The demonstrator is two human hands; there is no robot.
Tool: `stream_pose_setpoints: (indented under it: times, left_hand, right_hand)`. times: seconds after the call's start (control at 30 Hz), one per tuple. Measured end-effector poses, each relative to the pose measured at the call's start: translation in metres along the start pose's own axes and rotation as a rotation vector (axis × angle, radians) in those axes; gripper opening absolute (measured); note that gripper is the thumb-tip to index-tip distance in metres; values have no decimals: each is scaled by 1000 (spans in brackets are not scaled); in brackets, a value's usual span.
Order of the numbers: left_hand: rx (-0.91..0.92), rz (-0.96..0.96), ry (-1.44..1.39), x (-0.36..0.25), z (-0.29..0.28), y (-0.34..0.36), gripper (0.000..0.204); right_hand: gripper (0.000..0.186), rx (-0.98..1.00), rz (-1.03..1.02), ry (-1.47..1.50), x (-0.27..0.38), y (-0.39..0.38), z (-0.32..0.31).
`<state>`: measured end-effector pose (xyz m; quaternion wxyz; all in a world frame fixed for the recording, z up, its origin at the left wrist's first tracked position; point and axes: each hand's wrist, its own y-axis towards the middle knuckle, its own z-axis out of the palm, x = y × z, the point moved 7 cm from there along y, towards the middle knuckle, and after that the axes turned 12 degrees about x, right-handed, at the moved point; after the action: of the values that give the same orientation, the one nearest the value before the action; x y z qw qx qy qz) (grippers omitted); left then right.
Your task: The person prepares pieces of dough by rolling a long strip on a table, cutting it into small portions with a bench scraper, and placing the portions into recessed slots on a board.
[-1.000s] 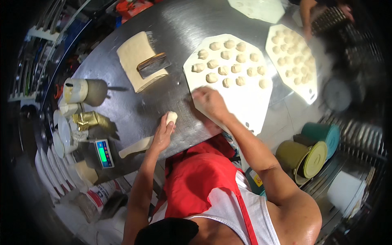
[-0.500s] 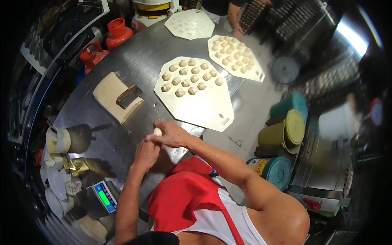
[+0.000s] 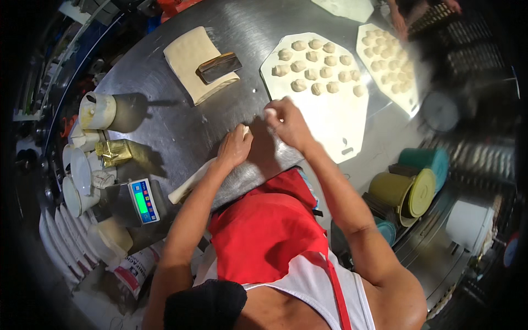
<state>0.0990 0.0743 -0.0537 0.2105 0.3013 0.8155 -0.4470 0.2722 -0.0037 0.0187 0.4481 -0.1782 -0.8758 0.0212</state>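
Portioning step: left hand (image 3: 235, 147) closing on end of dough rope (image 3: 193, 180) at frame centre, right hand (image 3: 287, 122) pinching small dough piece (image 3: 270, 113) (fingers curled). Next move needing placement on white board (image 3: 330, 118), upper right, beside dough balls (image 3: 316, 63).

Bright overhead light w/ strong glare on the round brushed-steel table (image 3: 181, 126), esp. its upper part; hard shadows fall right of the pale cylindrical container (image 3: 98, 110) & the gold foil packet (image 3: 114, 153). Heavy fisheye: table rim bends, corners go black w/ dark vignette all round. Centre is fairly sharp, but the right side is smeared w/ motion blur, the far white dough tray (image 3: 391, 66) & stacked teal & olive plastic buckets (image 3: 412, 184) look soft, & the left edge is dim.
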Motion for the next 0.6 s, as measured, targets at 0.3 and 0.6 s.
stream_pose_setpoints:
  times: [0.3,0.6]
  left_hand:
    - [-261,148,21,25,10,-26,61]
    - [-89,208,-148,19,-21,-59,31]
  right_hand:
    - [29,-91,19,-328,-50,74,-30]
    - [26,199,-156,635,43,1,58]
